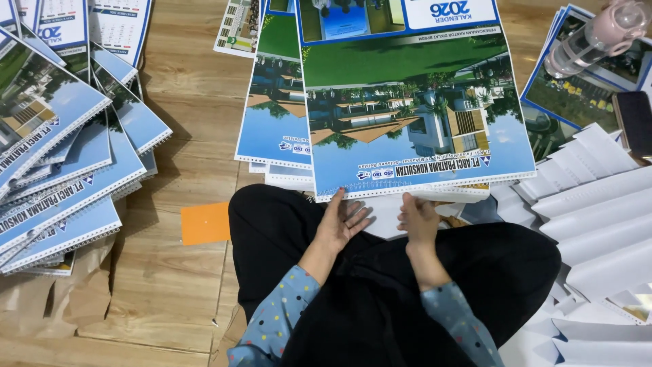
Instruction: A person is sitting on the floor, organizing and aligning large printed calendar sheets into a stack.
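Observation:
A large wall calendar sheet [414,102] with a photo of a building, lawn and blue sky lies upside down on the wooden floor in front of my crossed legs in black trousers. My left hand [343,223] rests with fingers spread at its near perforated edge, fingertips under or against the paper. My right hand [418,219] touches the same edge a little to the right, fingers curled on the white sheets below. A second calendar sheet [275,102] lies beneath, sticking out on the left.
A fanned stack of spiral-bound calendars [61,163] lies at left on brown paper. An orange card [206,223] sits on the floor. Folded white paper strips [598,217] pile at right. A pink bottle [594,34] and a dark phone [635,122] lie at top right.

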